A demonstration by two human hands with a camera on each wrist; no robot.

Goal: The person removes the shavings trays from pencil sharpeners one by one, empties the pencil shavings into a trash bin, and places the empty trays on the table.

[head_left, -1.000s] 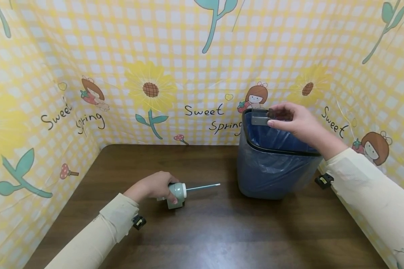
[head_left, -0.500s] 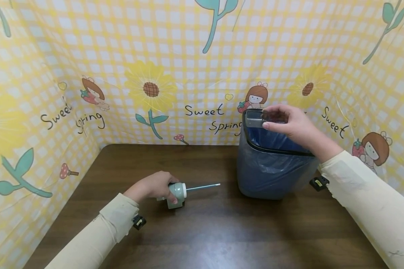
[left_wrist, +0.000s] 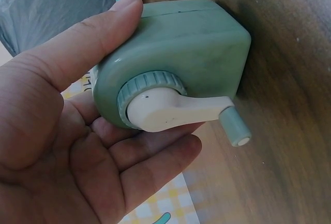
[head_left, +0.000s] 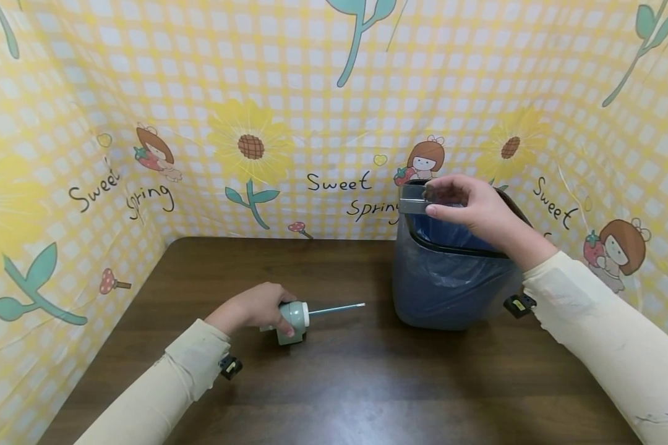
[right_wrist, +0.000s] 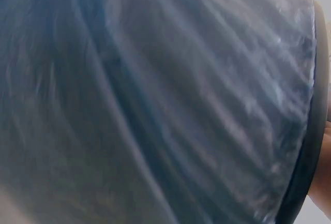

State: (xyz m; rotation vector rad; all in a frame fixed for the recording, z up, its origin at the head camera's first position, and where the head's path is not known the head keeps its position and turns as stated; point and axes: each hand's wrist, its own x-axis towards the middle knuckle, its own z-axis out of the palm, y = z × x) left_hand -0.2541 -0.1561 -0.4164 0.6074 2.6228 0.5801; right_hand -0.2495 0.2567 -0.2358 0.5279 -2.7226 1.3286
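A green hand-crank pencil sharpener (head_left: 294, 322) lies on its side on the table, gripped by my left hand (head_left: 253, 308). From its white front ring sticks a teal pencil (head_left: 336, 308), pointing right. The left wrist view shows the thumb over the body and the cream crank (left_wrist: 181, 110) facing the camera. Over the waste bin's left rim, my right hand (head_left: 473, 207) pinches a small see-through grey box, apparently the shavings drawer (head_left: 414, 203), between thumb and fingers. Dark matter shows near the fingertips; what it is I cannot tell.
The waste bin (head_left: 445, 287), with a blue-grey plastic liner and black rim ring (head_left: 451, 250), stands at the table's back right. Its liner (right_wrist: 181, 89) fills most of the right wrist view. A yellow checked cloth (head_left: 334, 123) walls the brown table (head_left: 334, 383).
My right hand has shifted left with the drawer, from over the bin's mouth to its left rim. The left hand, sharpener and pencil have stayed put.
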